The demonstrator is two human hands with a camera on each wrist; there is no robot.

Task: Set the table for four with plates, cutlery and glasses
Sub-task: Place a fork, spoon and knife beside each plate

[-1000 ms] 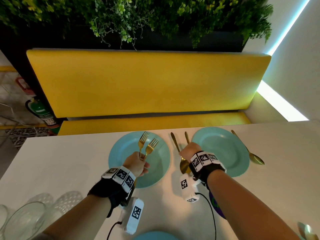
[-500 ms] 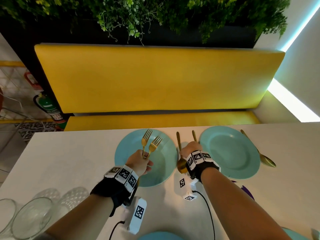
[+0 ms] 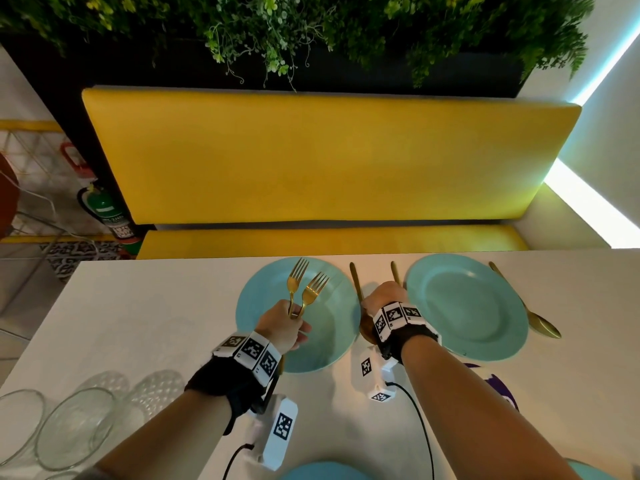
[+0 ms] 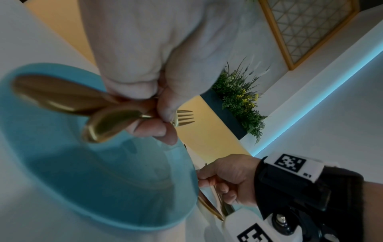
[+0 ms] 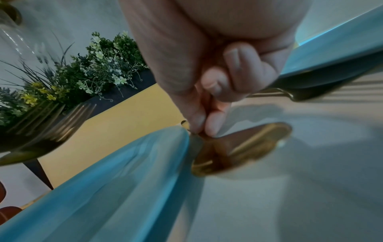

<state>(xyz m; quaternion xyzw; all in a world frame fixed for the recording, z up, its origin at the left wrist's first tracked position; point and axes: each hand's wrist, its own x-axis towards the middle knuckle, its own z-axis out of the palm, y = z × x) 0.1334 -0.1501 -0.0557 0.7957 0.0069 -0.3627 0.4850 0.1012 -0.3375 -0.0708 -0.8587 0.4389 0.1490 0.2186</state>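
Two teal plates (image 3: 332, 341) (image 3: 467, 306) lie at the table's far edge. My left hand (image 3: 284, 323) grips two gold forks (image 3: 304, 289) by their handles, tines up, above the left plate (image 4: 82, 180). Between the plates, my right hand (image 3: 384, 299) pinches a gold spoon (image 5: 238, 150) at its neck with thumb and forefinger; the bowl rests on the table (image 3: 138, 323). The spoon's handle (image 3: 355, 282) points to the far edge. A second gold handle (image 3: 394, 271) lies beside the right plate. Another gold spoon (image 3: 540, 323) lies right of that plate.
Several clear glasses (image 3: 76, 427) stand at the near left corner. Two more teal plates (image 3: 325, 472) (image 3: 588, 472) peek in at the near edge, and a purple object (image 3: 498, 386) sits behind my right forearm. A yellow bench (image 3: 329, 161) runs beyond the table.
The head view has drifted, so the scene sits further right. Both hands keep their holds: the left still lifts the forks, the right stays on the spoon between the plates.
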